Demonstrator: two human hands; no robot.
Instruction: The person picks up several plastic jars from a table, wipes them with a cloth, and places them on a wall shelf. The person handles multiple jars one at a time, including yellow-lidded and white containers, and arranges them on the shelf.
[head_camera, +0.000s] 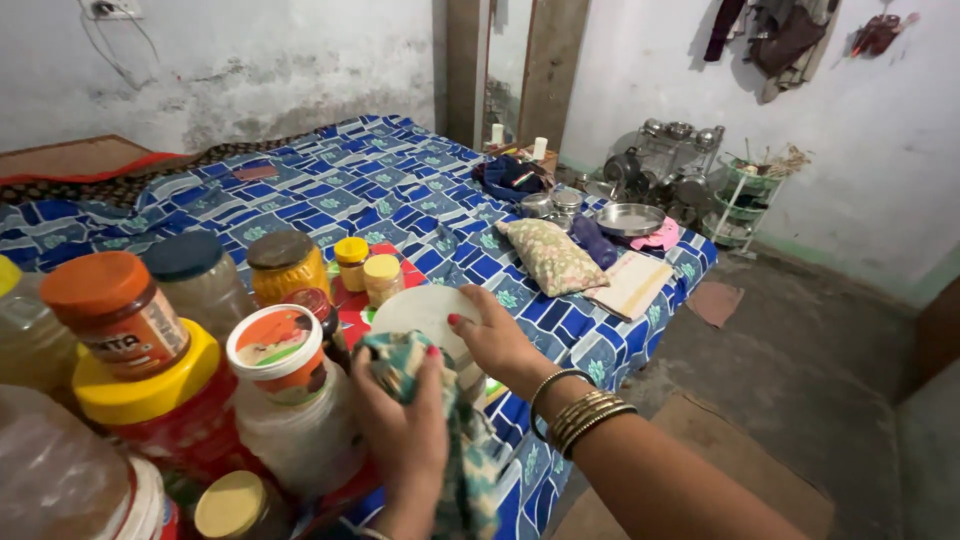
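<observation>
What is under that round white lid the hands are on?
The white lid sits on a clear jar, mostly covered by the right hand and the patterned cloth in the left hand. Its contents cannot be seen.

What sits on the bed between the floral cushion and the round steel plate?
In the head view, a dark blue folded cloth lies between the floral cushion and the steel plate.

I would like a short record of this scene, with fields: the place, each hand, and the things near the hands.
place: bed with blue patterned sheet
left hand: grips a patterned cloth
right hand: holds a white round container by its rim
wrist: metal bangles on the right arm
near the hands: many jars, among them an orange-lidded jar and two small yellow-lidded jars
farther: floral pillow, steel plate
</observation>
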